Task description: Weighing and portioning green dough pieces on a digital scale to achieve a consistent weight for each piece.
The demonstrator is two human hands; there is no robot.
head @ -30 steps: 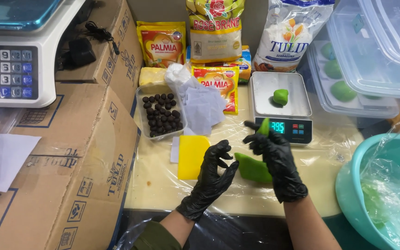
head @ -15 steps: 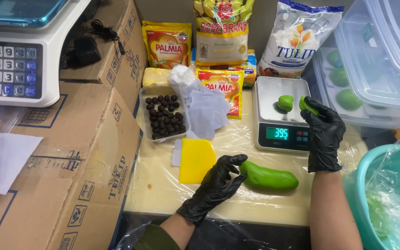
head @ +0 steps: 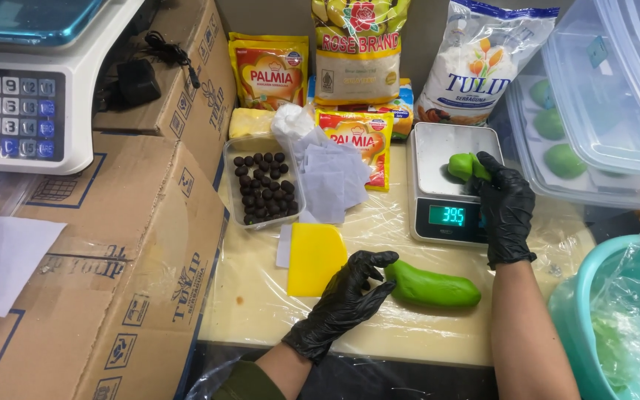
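Both my hands wear black gloves. My right hand (head: 505, 204) pinches a small green dough piece (head: 459, 166) that sits on the steel pan of a small kitchen scale (head: 446, 144). My left hand (head: 346, 292) rests with spread fingers on the left end of a long green dough log (head: 432, 287), which lies on the plastic-wrapped board (head: 261, 311). A yellow scraper (head: 312, 255) lies flat just left of that hand.
A clear tray of dark round balls (head: 262, 189) and a stack of white paper squares (head: 331, 174) sit behind the scraper. Bags stand along the back. Clear tubs with green dough balls (head: 557, 141) are at right, a teal basin (head: 616, 326) at lower right, cardboard boxes (head: 112, 244) at left.
My right hand carried a small green piece from the log up to the scale pan and now presses it onto the piece there. My left hand settled on the log's end.
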